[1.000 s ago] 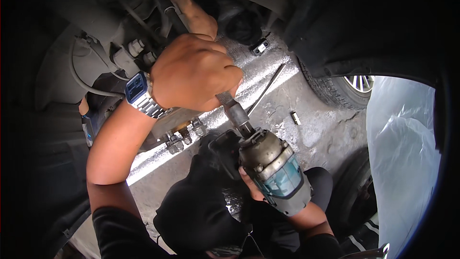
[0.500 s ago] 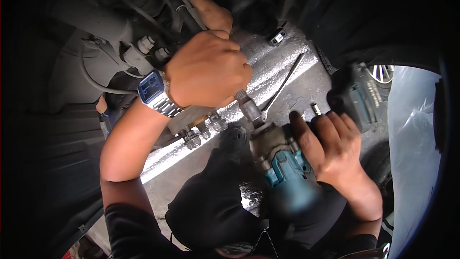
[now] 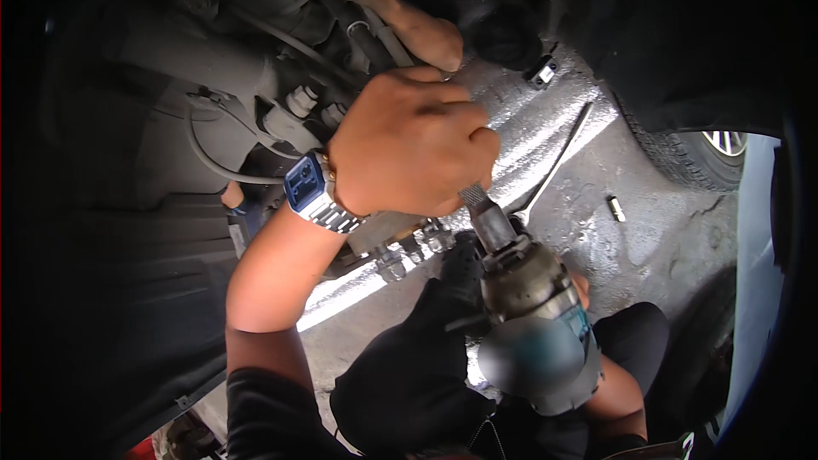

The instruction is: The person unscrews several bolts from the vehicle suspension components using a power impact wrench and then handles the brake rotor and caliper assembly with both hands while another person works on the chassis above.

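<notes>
Gripping one dull-metal socket shaft (image 3: 487, 215) in your fisted left hand (image 3: 409, 145) | one teal, scuffed impact wrench (image 3: 535, 324) at 5 o'clock | right hand (image 3: 581, 288) mostly hidden behind it, grip unclear | one steel wrench (image 3: 554, 166) on wet concrete at 2 o'clock

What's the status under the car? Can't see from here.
Left hand fisted around the socket end of the teal impact wrench. Right hand mostly hidden behind the wrench body. Another person's forearm close above.
</notes>
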Available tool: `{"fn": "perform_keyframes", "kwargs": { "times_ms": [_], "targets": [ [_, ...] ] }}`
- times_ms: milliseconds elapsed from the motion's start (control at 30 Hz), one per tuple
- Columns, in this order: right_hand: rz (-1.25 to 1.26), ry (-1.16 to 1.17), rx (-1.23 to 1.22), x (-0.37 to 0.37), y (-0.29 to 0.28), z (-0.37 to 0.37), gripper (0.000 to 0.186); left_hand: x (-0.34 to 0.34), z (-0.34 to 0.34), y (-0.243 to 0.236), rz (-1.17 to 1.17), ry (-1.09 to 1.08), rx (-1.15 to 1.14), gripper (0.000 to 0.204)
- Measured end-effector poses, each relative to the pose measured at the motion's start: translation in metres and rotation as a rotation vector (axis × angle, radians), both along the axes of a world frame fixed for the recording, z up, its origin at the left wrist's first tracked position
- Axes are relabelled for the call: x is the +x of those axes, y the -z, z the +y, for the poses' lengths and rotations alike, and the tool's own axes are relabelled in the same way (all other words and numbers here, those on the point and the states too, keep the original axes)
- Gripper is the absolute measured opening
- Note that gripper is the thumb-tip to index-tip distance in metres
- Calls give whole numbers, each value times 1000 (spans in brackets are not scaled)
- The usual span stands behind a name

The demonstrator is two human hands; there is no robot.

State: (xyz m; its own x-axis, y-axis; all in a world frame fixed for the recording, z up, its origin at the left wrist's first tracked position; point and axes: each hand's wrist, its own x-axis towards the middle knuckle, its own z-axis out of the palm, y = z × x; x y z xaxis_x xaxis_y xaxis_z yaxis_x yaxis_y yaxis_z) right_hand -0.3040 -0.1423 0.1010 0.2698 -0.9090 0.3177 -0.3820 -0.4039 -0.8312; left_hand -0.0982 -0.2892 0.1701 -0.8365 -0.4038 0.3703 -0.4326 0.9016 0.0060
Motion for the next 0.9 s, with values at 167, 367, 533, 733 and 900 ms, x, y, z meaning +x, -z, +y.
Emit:
{"fn": "perform_keyframes", "kwargs": {
  "times_ms": [167,367,533,733,900],
  "targets": [
    [-179,-46,268,3,24,6,26,6,5,2,-52,-23,-18,22],
    [-426,71,358,-2,52,18,33,-7,-7,4,-24,21,-64,25],
    [-234,42,216,-9,43,16,36,-9,-10,3,-7,17,-36,27],
    [-247,29,224,-2,35,11,37,-4,-9,-1,-46,14,-43,27],
    [-196,6,129,-8,40,4,34,-2,-9,1,-10,22,-39,27]
  ]
}}
